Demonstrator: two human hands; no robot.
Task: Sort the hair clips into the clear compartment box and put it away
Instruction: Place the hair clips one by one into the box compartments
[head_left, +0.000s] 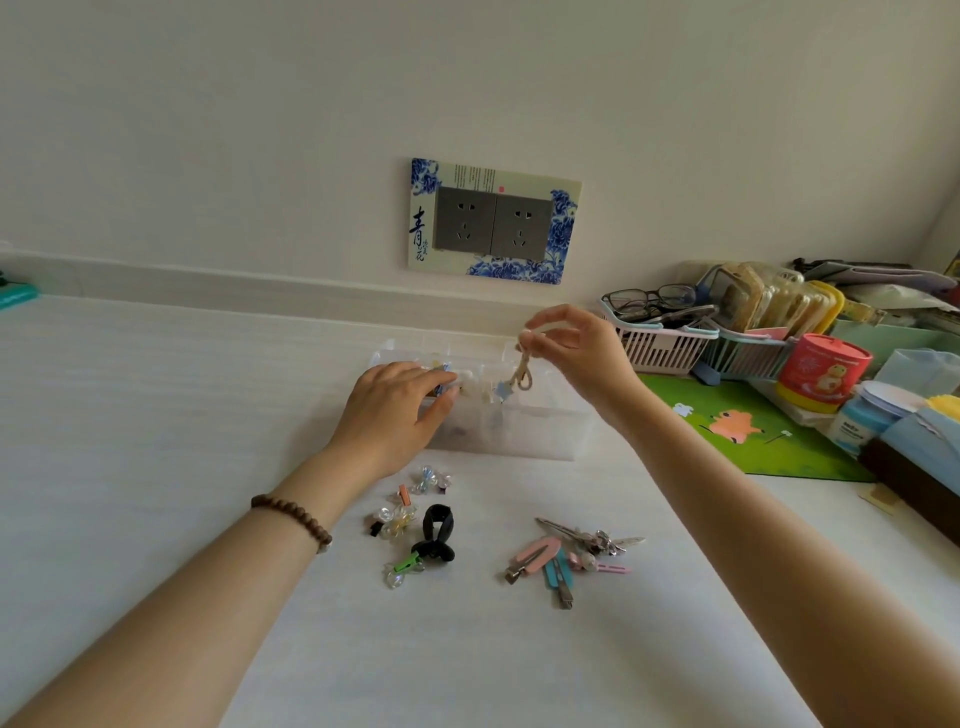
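The clear compartment box stands on the white table near the wall. My right hand is raised over its right half and pinches a beige clip with a blue star that dangles above the box. My left hand lies over the box's left side, fingers curled on a small clip there. In front of the box lie loose clips: clear flower clips, a black claw clip, and a pile of pink, blue and silver flat clips.
Pink and teal baskets with glasses and packets stand at the right, beside a red canister, a green mat and boxes. A double wall socket is behind the box. A teal object sits at the far left.
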